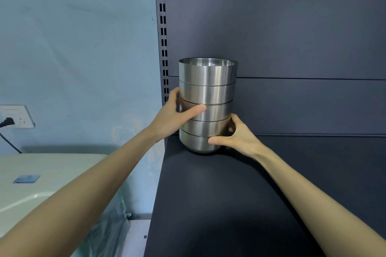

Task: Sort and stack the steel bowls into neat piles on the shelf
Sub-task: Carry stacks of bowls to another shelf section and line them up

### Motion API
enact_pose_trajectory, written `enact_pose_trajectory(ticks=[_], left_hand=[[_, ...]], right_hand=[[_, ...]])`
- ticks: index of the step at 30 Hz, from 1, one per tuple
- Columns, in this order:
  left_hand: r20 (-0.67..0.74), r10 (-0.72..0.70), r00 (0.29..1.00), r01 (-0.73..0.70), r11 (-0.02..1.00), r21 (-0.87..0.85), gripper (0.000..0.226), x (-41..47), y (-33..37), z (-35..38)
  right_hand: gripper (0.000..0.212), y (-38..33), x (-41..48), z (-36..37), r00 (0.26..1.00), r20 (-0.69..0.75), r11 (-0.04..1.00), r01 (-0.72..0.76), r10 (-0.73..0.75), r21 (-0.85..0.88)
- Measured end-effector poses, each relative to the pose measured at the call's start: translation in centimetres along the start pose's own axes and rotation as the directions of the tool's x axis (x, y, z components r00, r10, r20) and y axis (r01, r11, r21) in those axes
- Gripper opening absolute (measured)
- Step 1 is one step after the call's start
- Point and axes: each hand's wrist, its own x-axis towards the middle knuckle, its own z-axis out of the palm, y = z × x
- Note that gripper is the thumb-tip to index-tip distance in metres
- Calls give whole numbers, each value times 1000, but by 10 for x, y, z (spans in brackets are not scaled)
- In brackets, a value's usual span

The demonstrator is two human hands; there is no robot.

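We are wrapping the fingers (196, 109) of our left hand (170, 117) around the middle of the stack of steel bowls (206, 106), thumb across the front of the third bowl and the other fingers curling behind its left side, while our right hand (236, 135) is cupping the two lowest bowls, thumb pressing on the bottom one's front and the remaining fingers hidden behind the stack. Both hands are closing snugly on the steel, neither one spread wide. The stack, five bowls nested one in another, is standing on the dark shelf (219, 194), at its far left corner, near the back panel (292, 37) and just right of the slotted upright (163, 33). To do this step well, we are judging that the hands should be squeezing evenly from both sides and nudging each rim until the walls line up, since the lower bowls are sitting slightly off the line of the upper ones; pushing too hard near the top could be tipping the pile. The top bowl is looking empty as far as we can see; the others are holding only the bowl above. Left of the stack, beyond the shelf's edge, a wall socket (17, 116) is showing.
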Motion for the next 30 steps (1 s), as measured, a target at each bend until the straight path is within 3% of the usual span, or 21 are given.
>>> enact_pose_trajectory(ticks=[6, 10, 13, 15, 18, 21, 26, 30], left_hand=[[13, -17, 1000, 16, 998, 56, 99, -1, 4, -4], [-68, 23, 997, -16, 994, 111, 79, -9, 9, -4], [-125, 89, 988, -65, 981, 181, 59, -21, 9, -3], [-144, 114, 983, -70, 958, 278, 60, -30, 10, -4], [-142, 145, 979, -58, 872, 487, 64, -45, 16, -8], [-42, 280, 959, -178, 710, 681, 52, -62, 36, -6], [94, 446, 890, -359, 559, 747, 45, -86, 101, 20], [162, 495, 854, -438, 515, 737, 54, -103, 159, 64]], right_hand=[[115, -12, -6, -4, 999, 26, 992, -31, 34, -121], [121, -21, -15, -4, 997, 38, 977, -52, 61, -207], [105, -27, -27, -4, 998, 25, 964, -42, 50, -261], [92, -32, -35, -8, 1000, -7, 940, -29, 29, -340], [85, -42, -48, -21, 999, -35, 874, -10, -8, -487], [79, -55, -68, -43, 996, -80, 814, -8, -47, -580], [74, -81, -117, -96, 973, -180, 748, -13, -142, -663], [71, -96, -178, -151, 931, -290, 728, -40, -222, -684]])
